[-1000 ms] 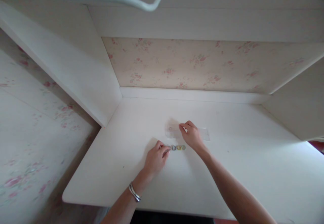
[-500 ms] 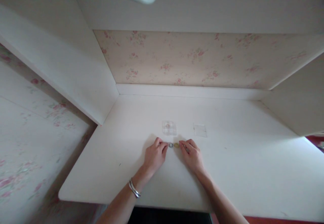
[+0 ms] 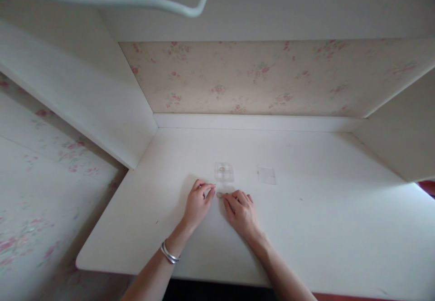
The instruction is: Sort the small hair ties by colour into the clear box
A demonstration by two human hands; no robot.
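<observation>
A small ring [image 3: 219, 195] lies on the white tabletop at the fingertips of my right hand [image 3: 242, 212]. The thumb and index finger of that hand are closed at the ring's right edge. My left hand [image 3: 197, 203] is just left of the ring and apart from it, thumb and index finger slightly parted. A tiny dark spot shows at its index fingertip, too small to name. Beyond the hands lies a clear square plastic case [image 3: 224, 172] with a small ring-shaped thing [image 3: 222, 169] in it. Only one ring is visible between the hands; another may be hidden.
A clear flat plastic piece [image 3: 267, 174] lies right of the case. White panels [image 3: 125, 124] stand at both sides of the tabletop [image 3: 322, 228], with floral wallpaper [image 3: 238, 79] behind. A white bent tube [image 3: 149, 2] crosses overhead.
My right hand has moved left, and a ring now sits further left at its fingertips. My left hand has drawn back left and its fingers have parted. The silvery ring no longer shows separately.
</observation>
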